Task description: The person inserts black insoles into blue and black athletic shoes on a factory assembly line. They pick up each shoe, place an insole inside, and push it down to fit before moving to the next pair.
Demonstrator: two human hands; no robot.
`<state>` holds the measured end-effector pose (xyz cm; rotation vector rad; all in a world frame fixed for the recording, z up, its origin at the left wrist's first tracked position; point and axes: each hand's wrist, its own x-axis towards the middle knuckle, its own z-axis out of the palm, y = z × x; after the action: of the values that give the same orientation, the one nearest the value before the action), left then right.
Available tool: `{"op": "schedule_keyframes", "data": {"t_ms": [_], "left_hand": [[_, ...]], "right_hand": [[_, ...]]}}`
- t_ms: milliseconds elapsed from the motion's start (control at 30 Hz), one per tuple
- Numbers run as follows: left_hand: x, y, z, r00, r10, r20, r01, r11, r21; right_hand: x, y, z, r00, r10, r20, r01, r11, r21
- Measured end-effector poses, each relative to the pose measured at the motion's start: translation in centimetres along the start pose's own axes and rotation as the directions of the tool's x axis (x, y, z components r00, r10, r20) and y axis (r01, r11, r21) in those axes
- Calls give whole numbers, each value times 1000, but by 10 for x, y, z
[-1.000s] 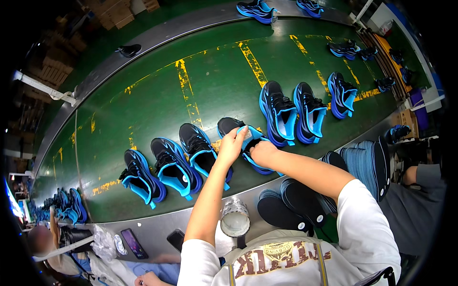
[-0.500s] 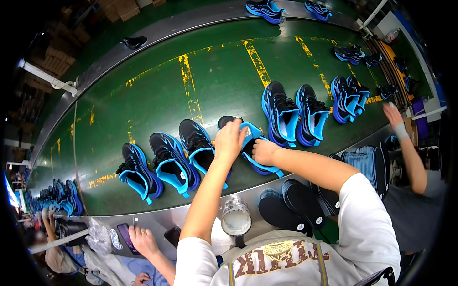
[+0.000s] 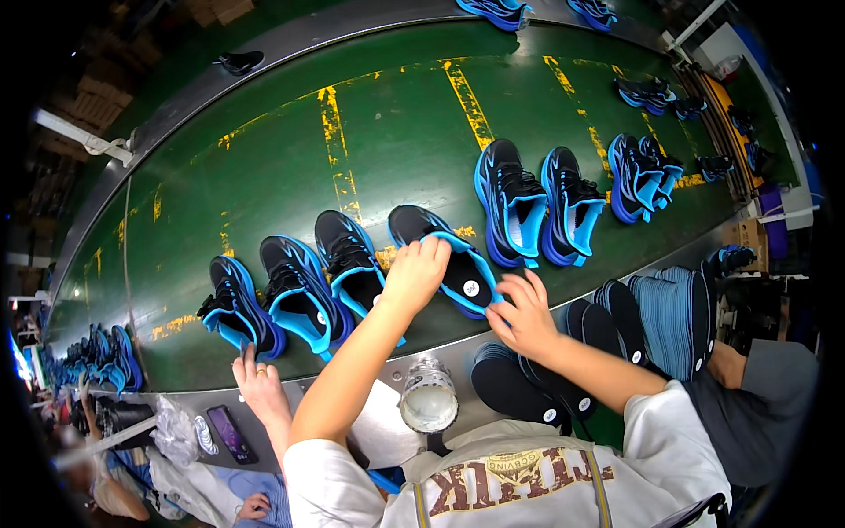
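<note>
A black and blue sneaker [image 3: 424, 220] lies on the green belt in front of me, toe pointing away. My left hand [image 3: 419, 275] is closed on its tongue and collar edge. Inside it shows a dark insole [image 3: 458, 280] with a round white sticker near the heel. At the heel rim is my right hand [image 3: 525, 317], its fingers apart and the tips beside or touching the blue edge. Left of this shoe stand several like it, the nearest a sneaker [image 3: 341, 239] partly behind my left forearm. To the right is another sneaker [image 3: 502, 180].
Stacks of black insoles [image 3: 506, 387] and blue-edged insoles [image 3: 664, 308] lie along the near metal edge. A wrapped tub of white stuff [image 3: 429, 405] stands before me. A co-worker's hand [image 3: 261, 385] reaches the leftmost sneaker [image 3: 231, 295]; a phone [image 3: 231, 433] lies nearby.
My right hand has come out of the shoe to its heel, and the insole with its sticker now shows. The shoes shifted slightly left. The left co-worker's hand moved up from the phone.
</note>
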<state>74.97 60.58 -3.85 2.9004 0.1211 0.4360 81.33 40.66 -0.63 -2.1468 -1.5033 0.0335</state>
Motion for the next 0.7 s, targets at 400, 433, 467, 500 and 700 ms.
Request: {"op": "schedule_keyframes", "data": {"t_ms": [400,433,467,500,700], "left_hand": [[-10,-23,-16,990,113,-82,-62,882,466],[-5,-27,-16,992,118,-38,-82,860,504],[-1,-29,-16,993,121,5,-104,835,540],[2,-28,-17,989,118,87,-147,808,571],[8,-35,-32,930,149,337,-263,909,323]], "right_hand": [[0,-11,23,990,123,-69,-104,967,233],[6,-11,30,988,61,-144,-29,977,213],[7,-14,32,986,61,-154,-27,977,211],[7,-18,32,985,123,-120,-96,973,208],[-35,-35,2,980,149,130,-183,933,311]]}}
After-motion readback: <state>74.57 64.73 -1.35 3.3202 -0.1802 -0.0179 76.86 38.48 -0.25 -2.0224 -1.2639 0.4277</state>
